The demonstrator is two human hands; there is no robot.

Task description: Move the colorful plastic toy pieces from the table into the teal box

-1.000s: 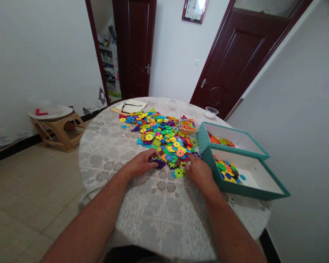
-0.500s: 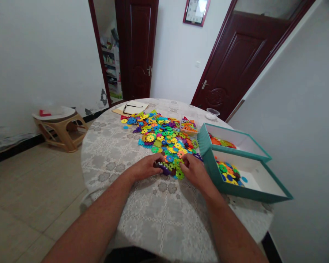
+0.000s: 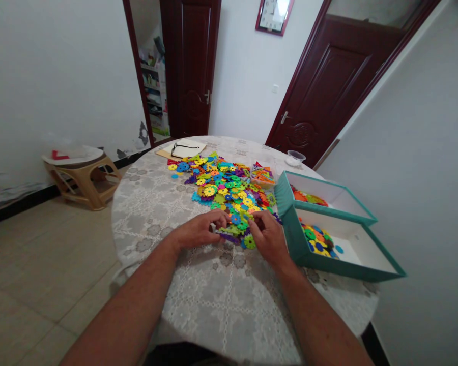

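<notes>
Lying at the near edge of the colourful disc pile (image 3: 229, 190) on the bench (image 3: 213, 300), the purple discs (image 3: 229, 237) sit between my hands. My left hand (image 3: 198, 231) curls its fingers narrow onto their left end, while my right hand (image 3: 269, 238) bends its fingers close at the other end; I cannot tell whether it grips. Just right of it stands the near teal box (image 3: 339, 269) holding loose discs, with a second teal box (image 3: 281, 195) touching behind.

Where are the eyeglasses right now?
In the head view, the eyeglasses lie on a pale pad at the far-left edge of the table, just beyond the pile of coloured discs.
</notes>
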